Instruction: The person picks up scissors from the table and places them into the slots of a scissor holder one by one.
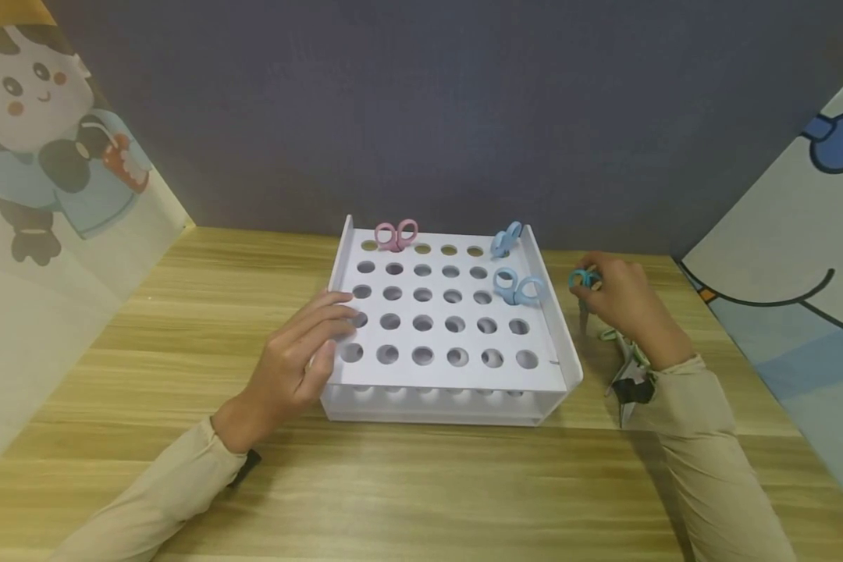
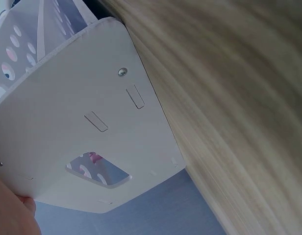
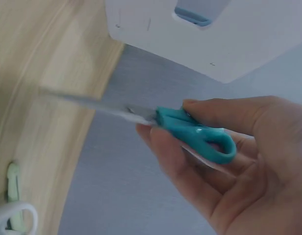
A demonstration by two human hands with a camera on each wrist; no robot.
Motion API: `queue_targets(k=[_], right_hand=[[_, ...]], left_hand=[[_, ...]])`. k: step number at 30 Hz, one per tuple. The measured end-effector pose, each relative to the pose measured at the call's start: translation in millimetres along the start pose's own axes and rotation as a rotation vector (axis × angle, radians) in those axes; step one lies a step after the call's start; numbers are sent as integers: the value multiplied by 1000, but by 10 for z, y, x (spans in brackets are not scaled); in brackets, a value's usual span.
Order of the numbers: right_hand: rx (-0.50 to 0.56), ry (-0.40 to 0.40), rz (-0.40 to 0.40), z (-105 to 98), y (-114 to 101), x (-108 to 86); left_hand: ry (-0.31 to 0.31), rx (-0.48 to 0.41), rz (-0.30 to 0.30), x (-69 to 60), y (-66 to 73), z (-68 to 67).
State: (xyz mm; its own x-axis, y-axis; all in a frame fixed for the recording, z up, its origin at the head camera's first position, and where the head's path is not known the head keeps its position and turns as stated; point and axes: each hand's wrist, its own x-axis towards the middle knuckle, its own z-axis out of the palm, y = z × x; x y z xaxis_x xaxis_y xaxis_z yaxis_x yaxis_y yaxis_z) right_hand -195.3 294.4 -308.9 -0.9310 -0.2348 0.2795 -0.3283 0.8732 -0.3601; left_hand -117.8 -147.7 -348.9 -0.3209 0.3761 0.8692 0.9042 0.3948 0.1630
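A white rack (image 1: 435, 375) with rows of round holes stands on the table. Pink scissors (image 1: 396, 236) are in its back row toward the left; light-blue scissors (image 1: 507, 240) and another light-blue pair (image 1: 518, 289) sit near its right side, handles up. My left hand (image 1: 291, 363) rests on the rack's left edge, fingers extended over the holes. Right of the rack, my right hand (image 1: 625, 300) pinches teal scissors (image 3: 197, 137) by the handle between thumb and fingers; in the head view their blades point down. Part of my left hand (image 2: 13, 210) touches the rack's side panel (image 2: 58, 132).
On the table right of the rack lie more scissors (image 1: 632, 375) in a small pile, some with green handles, beside my right forearm. A small black object (image 1: 246, 468) is partly under my left wrist. A dark grey panel (image 1: 428, 109) rises behind the table, with printed panels on both sides.
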Motion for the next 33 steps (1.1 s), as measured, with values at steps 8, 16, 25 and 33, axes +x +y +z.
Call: queue_targets(k=[8, 16, 25, 33], right_hand=[[-3, 28, -25, -84, -122, -58], [81, 65, -24, -214, -266, -112], [34, 93, -58, -402, -442, -216], [-16, 177, -190, -548, -612, -284]], left_hand=[[-5, 1, -2, 5, 3, 1], [-5, 4, -5, 6, 5, 0], [-5, 2, -11, 4, 10, -2], [-6, 4, -11, -1, 7, -5]])
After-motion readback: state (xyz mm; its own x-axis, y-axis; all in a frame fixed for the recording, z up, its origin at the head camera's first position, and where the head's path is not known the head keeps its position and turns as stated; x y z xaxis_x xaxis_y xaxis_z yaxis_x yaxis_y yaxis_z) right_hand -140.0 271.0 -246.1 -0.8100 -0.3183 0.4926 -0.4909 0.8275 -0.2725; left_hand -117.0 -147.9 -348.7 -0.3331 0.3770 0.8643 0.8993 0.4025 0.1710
